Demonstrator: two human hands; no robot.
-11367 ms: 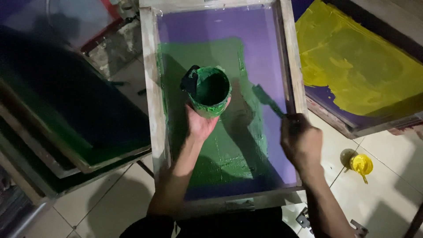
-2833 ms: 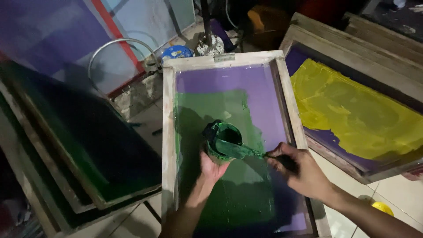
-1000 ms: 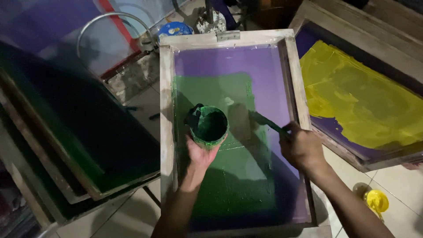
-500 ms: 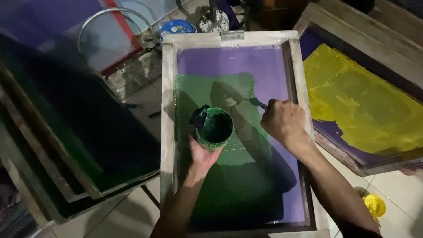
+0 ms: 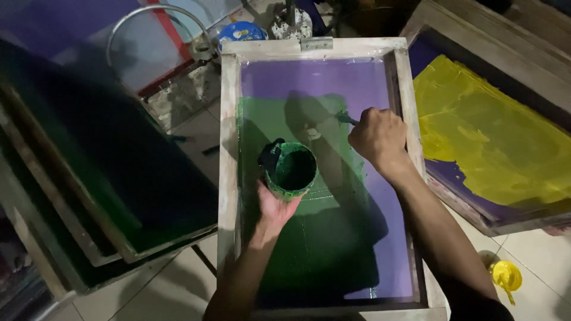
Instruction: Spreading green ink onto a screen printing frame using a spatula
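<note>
In the head view, the left hand [image 5: 275, 208] reaches up from the near edge of the wooden screen frame [image 5: 228, 154], forearm stretched along the frame's left half, palm up under a green-smeared paint cup [image 5: 290, 170]; its grip is closed around the cup's base, holding the cup upright above the middle of the mesh. The right hand [image 5: 377, 137] comes in from the near right corner with the arm slanting across the frame's right rail, wrist bent, fist closed on the handle of a paint-coated spatula [image 5: 345, 118] whose blade points left and touches the mesh near the far edge of the green patch. The cup is round, open-topped, coated in wet dark green inside and out, with a dark blob at its left rim. The mesh is purple, with green paint [image 5: 279, 119] spread over its left and middle part down to the near edge. By the frame's far left corner lies a round blue lid with pale marks [image 5: 239, 31]. To the right, another frame carries yellow paint [image 5: 493, 148]; a yellow cup [image 5: 505, 276] stands on the tiled floor near the right corner. Dark stacked frames [image 5: 107, 178] lie to the left.
</note>
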